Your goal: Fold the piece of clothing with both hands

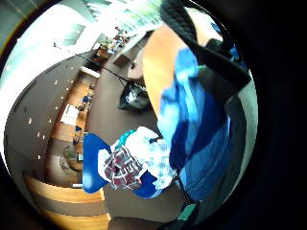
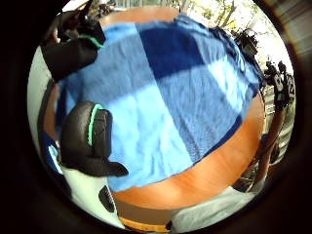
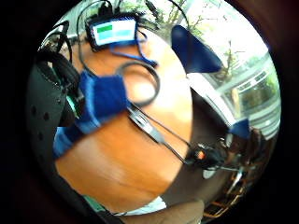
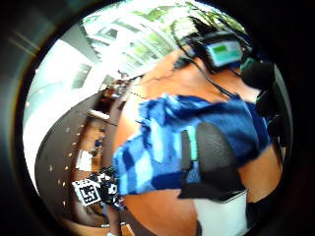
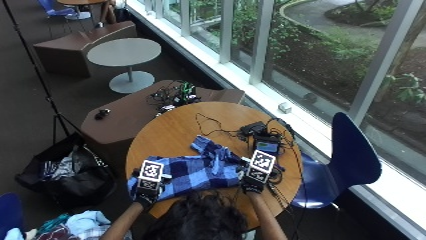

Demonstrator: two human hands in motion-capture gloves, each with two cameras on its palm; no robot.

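A blue plaid garment [image 5: 193, 172] lies crumpled across the near half of a round wooden table [image 5: 173, 132]. My left hand [image 5: 148, 191] is at its left end near the table's front edge. The thumb [image 2: 90, 139] hovers over the spread cloth [image 2: 170, 92], and the fingers curl on the cloth's edge [image 1: 192, 124]. At the garment's right end, my right hand [image 5: 253, 182] pinches a fold of blue cloth [image 3: 103, 95]. Its thumb [image 4: 211, 152] lies over the bunched fabric [image 4: 162, 142].
A small device with a lit screen [image 5: 267, 146] and tangled cables [image 3: 140, 79] lie on the table just beyond my right hand. A blue chair [image 5: 349, 155] stands to the right. A black bag [image 5: 66, 170] and a brown bench [image 5: 133, 117] are on the left.
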